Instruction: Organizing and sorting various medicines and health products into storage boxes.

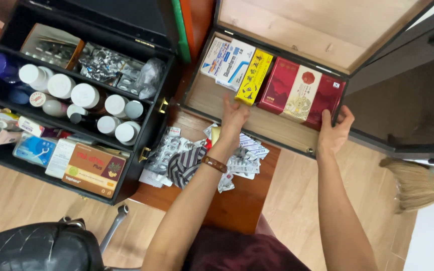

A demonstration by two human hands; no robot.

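My left hand (pixel 234 119) reaches into an open wooden-lined case (pixel 257 125), its fingertips touching the lower end of a yellow box (pixel 253 77). My right hand (pixel 334 131) grips the case's front right edge, right by the corner of a large red and cream box (pixel 300 92). White and blue boxes (pixel 228 58) lie to the left of the yellow one. A brown band sits on my left wrist (pixel 214 164).
A black tiered case (pixel 146 128) at left holds white-capped bottles (pixel 85 95), blister packs (pixel 107 64) and an orange box (pixel 92 169). Loose blister strips and a striped cloth (pixel 185 164) lie on the wooden table (pixel 237 200). A broom (pixel 417 184) is at right, a black chair (pixel 38 247) at lower left.
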